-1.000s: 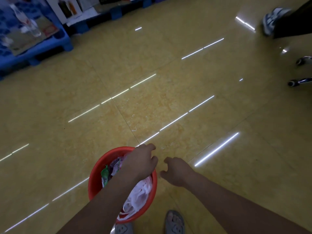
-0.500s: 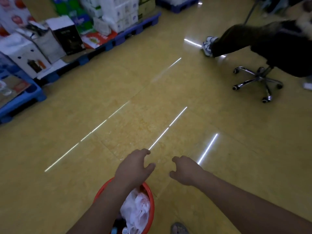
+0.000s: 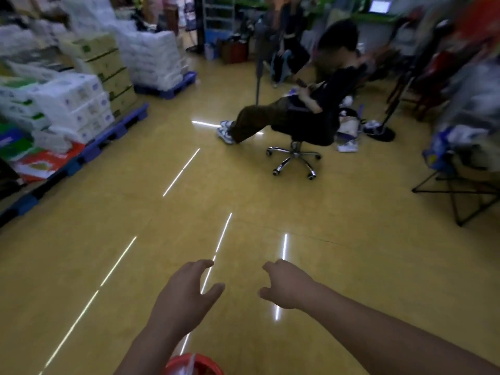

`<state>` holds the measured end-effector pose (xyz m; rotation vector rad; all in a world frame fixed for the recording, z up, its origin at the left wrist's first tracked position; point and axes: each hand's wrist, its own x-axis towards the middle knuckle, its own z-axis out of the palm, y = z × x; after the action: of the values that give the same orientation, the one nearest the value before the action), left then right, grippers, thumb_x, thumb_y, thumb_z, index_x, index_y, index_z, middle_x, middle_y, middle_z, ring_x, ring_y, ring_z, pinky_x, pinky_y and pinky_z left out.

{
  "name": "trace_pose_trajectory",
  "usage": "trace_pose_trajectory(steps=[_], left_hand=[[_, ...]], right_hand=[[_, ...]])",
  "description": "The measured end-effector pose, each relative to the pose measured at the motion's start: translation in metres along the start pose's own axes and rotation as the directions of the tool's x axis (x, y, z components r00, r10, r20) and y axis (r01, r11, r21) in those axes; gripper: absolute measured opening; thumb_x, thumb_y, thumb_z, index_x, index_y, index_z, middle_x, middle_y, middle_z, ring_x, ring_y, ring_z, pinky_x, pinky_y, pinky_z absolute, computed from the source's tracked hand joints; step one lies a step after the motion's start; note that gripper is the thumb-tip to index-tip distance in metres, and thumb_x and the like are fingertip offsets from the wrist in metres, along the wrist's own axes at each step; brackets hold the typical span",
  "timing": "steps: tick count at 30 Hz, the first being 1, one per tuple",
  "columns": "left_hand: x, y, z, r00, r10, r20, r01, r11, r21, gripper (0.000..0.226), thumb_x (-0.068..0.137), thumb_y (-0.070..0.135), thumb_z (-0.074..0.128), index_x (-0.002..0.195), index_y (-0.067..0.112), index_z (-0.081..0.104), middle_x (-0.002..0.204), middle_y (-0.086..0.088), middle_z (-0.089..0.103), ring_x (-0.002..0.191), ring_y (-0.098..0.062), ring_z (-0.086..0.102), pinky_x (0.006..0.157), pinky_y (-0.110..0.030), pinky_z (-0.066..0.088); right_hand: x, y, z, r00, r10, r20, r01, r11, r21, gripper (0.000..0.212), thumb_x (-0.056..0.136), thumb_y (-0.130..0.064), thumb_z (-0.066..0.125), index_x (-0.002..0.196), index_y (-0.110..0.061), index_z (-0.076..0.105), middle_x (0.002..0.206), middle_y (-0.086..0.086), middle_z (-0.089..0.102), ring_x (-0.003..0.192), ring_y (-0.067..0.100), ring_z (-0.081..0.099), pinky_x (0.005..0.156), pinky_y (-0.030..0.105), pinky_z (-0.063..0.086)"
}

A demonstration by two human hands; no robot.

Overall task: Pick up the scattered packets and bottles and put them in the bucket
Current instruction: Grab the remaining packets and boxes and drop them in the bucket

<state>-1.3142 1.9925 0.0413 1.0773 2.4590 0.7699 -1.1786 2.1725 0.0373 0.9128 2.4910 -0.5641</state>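
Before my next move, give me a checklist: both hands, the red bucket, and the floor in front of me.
1. Left hand free: ok, fingers spread, holding nothing.
2. Right hand free: ok, loosely curled, empty.
3. Bucket close: ok, its red rim shows at the bottom of the view.
4. Next packet or bottle spotted: not ok, none visible on the open floor.
5. Path ahead: cannot tell; a person on a swivel chair sits ahead, right.

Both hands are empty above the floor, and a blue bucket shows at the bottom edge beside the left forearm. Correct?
The bucket is red, not blue, as the head view shows. The rest stands: left hand and right hand empty above the floor, bucket beside the left forearm at the bottom edge.
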Motion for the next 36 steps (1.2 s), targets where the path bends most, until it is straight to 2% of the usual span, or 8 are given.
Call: trace_pose_trajectory(steps=[8,12,18,26,36], left_hand=[[-0.015,0.071,-0.011,0.979,0.189,0.083,-0.188,0.982,-0.015,0.055,0.082,0.051,0.067,0.132,0.034,0.051,0.129,0.015,0.053,0.11,-0.005,0.055,0.086,-0.026,0.047],[-0.026,0.117,-0.002,0.946,0.287,0.148,-0.288,0.957,-0.015,0.056,0.081,0.054,0.066,0.132,0.036,0.051,0.129,0.014,0.053,0.107,-0.005,0.055,0.087,-0.027,0.048],[-0.052,0.186,0.024,0.884,0.407,0.229,-0.408,0.912,-0.049,0.057,0.08,0.055,0.067,0.131,0.036,0.051,0.131,0.013,0.053,0.105,-0.006,0.057,0.087,-0.029,0.05],[-0.12,0.294,0.081,0.75,0.577,0.323,-0.585,0.807,-0.082,0.057,0.08,0.054,0.068,0.131,0.035,0.052,0.131,0.011,0.054,0.114,-0.011,0.056,0.091,-0.034,0.05],[-0.266,0.388,0.158,0.577,0.675,0.459,-0.717,0.688,-0.11,0.059,0.08,0.052,0.069,0.133,0.031,0.053,0.132,0.006,0.054,0.116,-0.014,0.056,0.092,-0.036,0.05]], right_hand=[[-0.091,0.045,-0.026,0.981,0.17,-0.089,-0.162,0.983,0.087,0.058,0.089,-0.048,0.055,0.137,-0.018,0.044,0.132,0.005,0.047,0.115,0.025,0.053,0.092,0.04,0.049],[-0.143,0.079,-0.033,0.957,0.258,-0.132,-0.239,0.961,0.14,0.059,0.089,-0.048,0.056,0.138,-0.018,0.043,0.132,0.006,0.047,0.113,0.026,0.054,0.09,0.039,0.05],[-0.223,0.137,-0.025,0.902,0.402,-0.157,-0.357,0.899,0.252,0.064,0.089,-0.051,0.056,0.142,-0.019,0.04,0.138,0.006,0.044,0.12,0.027,0.051,0.095,0.041,0.049],[-0.357,0.219,0.014,0.789,0.591,-0.167,-0.507,0.781,0.365,0.067,0.09,-0.052,0.056,0.144,-0.017,0.038,0.141,0.009,0.042,0.124,0.03,0.049,0.099,0.041,0.046],[-0.531,0.291,0.103,0.654,0.741,-0.155,-0.606,0.635,0.478,0.066,0.089,-0.054,0.056,0.14,-0.015,0.042,0.135,0.012,0.046,0.119,0.032,0.052,0.094,0.042,0.048]])
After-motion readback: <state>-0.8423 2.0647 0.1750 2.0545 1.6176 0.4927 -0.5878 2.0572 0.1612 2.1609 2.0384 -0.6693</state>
